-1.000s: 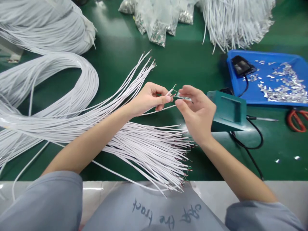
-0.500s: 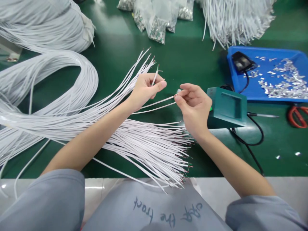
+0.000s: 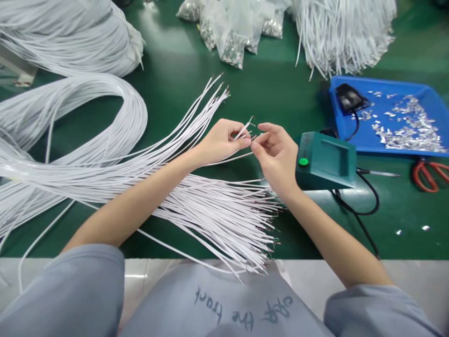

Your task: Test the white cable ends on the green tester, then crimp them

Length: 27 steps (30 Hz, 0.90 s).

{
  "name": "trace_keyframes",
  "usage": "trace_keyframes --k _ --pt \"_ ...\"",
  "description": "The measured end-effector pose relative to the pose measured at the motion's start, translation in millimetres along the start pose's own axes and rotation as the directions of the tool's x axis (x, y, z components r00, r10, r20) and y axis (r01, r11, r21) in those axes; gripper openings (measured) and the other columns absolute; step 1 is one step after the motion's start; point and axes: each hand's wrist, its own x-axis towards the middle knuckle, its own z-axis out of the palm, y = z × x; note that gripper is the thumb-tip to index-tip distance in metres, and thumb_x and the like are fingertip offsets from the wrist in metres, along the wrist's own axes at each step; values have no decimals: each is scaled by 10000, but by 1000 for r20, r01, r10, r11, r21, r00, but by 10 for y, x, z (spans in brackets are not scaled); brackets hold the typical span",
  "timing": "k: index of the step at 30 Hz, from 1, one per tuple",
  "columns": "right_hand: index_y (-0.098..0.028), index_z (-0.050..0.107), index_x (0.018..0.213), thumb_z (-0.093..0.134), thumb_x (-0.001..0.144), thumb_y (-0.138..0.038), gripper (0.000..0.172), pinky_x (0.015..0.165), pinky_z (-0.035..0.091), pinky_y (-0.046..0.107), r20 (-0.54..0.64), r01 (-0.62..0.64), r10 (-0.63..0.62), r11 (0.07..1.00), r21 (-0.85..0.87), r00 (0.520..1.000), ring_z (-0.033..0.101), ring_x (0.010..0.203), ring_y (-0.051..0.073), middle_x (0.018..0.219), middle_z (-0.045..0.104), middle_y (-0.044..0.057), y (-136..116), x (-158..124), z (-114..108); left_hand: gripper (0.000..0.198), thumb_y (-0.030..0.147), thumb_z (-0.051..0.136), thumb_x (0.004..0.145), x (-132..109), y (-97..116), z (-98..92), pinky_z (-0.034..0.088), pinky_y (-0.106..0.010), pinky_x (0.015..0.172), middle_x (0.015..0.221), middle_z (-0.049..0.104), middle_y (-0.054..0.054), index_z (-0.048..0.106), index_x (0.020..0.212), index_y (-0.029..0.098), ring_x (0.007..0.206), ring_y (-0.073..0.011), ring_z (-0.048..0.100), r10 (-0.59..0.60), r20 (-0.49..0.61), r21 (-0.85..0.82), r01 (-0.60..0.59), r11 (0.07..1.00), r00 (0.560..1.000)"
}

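Observation:
Thin white cables (image 3: 217, 206) fan out over the green table, their ends stripped to small coloured wires. My left hand (image 3: 224, 140) is closed on a white cable (image 3: 242, 131) whose stripped end sticks up past the fingers. Close against it, my right hand (image 3: 278, 157) pinches at a stripped wire end, thumb and forefinger together; the other fingers are loosely curled. The fingertips of both hands meet or nearly meet. Another group of cable ends (image 3: 213, 100) points away beyond my left hand.
Right of my hands sits a green box (image 3: 326, 161) with a black cord. Behind it, a blue tray (image 3: 389, 147) holds small shiny metal pieces. Red-handled scissors (image 3: 426, 178) lie at the right. Bags of parts (image 3: 233, 49) and cable bundles (image 3: 347, 35) are at the back.
My left hand has moved right and slightly nearer to me, closing the gap to my right hand. My right hand has shifted a little left. The small pale piece at its fingertips no longer shows.

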Motion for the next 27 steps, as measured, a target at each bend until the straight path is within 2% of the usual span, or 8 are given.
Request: trace_keyframes --k 4,7,10,13,14,19,24,27 --pt "-200 571 1100 567 830 -156 274 771 533 345 94 35 -9 960 -278 996 628 786 170 832 642 11 69 4 -42 193 50 580 851 19 -40 -29 276 -178 423 562 476 46 546 675 123 433 -21 374 -75 -63 -21 74 997 995" --pt "-138 656 1004 496 856 -91 223 835 499 375 335 178 65 744 -644 940 617 895 224 930 666 94 31 -99 -29 171 50 549 869 33 -45 -53 343 -169 396 611 545 22 547 712 120 401 -28 468 -157 -100 -41 153 987 983" --pt "-128 685 821 433 860 -36 271 763 474 350 562 388 240 512 -766 792 607 863 238 878 663 118 -115 -238 1 164 49 544 860 31 -40 -58 457 -189 434 634 578 -4 553 709 112 453 -83 596 -271 -70 -22 270 963 960" --pt "-159 693 834 435 802 26 319 680 446 308 728 557 298 488 -672 618 610 840 211 878 672 87 -260 -241 -79 178 49 559 844 20 -49 -44 521 -226 474 593 577 -15 547 678 113 501 -134 650 -374 -55 -13 374 927 926" --pt "-165 701 889 444 809 18 326 683 445 307 726 567 279 475 -673 628 610 860 212 919 680 89 -290 -190 -142 176 46 570 835 18 -57 -38 527 -231 477 580 577 -16 547 674 113 503 -141 653 -389 -58 -17 389 921 919" --pt "-103 713 1062 543 890 -207 264 800 443 414 403 373 191 175 -911 895 572 1015 321 1115 670 182 -294 292 -548 162 5 584 803 12 -103 -17 558 -262 515 586 604 -38 559 678 106 521 -159 667 -404 -46 -50 402 914 913" --pt "-155 743 1028 590 870 -349 293 691 399 336 327 281 451 169 -945 830 615 912 263 1021 720 111 -254 573 -685 171 19 567 819 7 -109 -17 576 -298 548 589 597 -45 551 674 107 548 -174 677 -409 -56 -61 406 912 911" --pt "-153 751 895 587 859 -394 293 626 335 314 312 302 458 96 -948 833 606 836 251 870 722 111 -232 554 -648 170 33 571 826 5 -106 -22 577 -299 545 596 597 -50 555 673 105 551 -179 680 -397 -66 -59 393 918 916"
